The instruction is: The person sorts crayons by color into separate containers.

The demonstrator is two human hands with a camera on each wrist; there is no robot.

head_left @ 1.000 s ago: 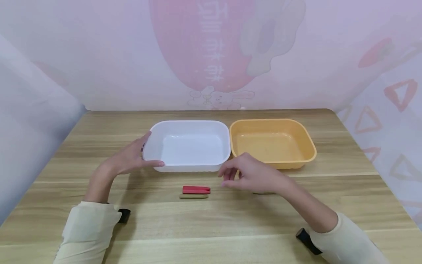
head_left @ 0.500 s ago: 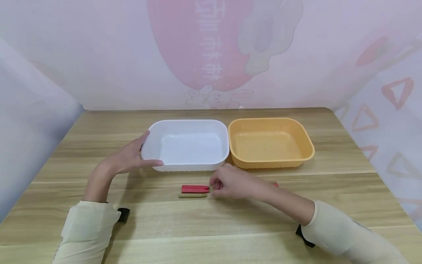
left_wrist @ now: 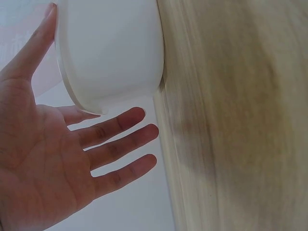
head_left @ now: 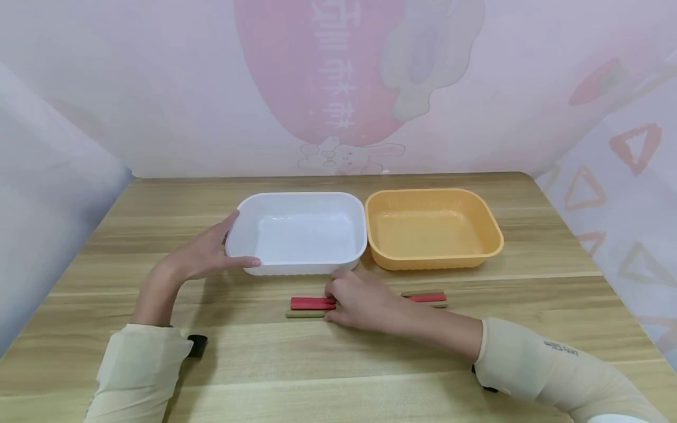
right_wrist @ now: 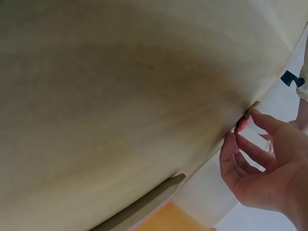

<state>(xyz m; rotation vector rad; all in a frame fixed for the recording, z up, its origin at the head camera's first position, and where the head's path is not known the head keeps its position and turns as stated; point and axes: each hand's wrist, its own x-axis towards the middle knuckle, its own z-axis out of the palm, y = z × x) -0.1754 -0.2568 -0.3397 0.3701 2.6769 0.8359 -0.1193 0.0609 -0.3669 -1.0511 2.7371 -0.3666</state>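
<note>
The table is bearing the white tray, the yellow tray standing just right of it; the left hand, fingers apart, is touching the white tray's left end; in front of that tray, the right hand is clasping red sticks and an olive stick by their right ends

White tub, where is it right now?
In the head view, the white tub stands on the wooden table, just left of the yellow tub, with the left hand touching its left end.

Partly cartoon-printed walls on three sides of the table suggest a booth.
</note>
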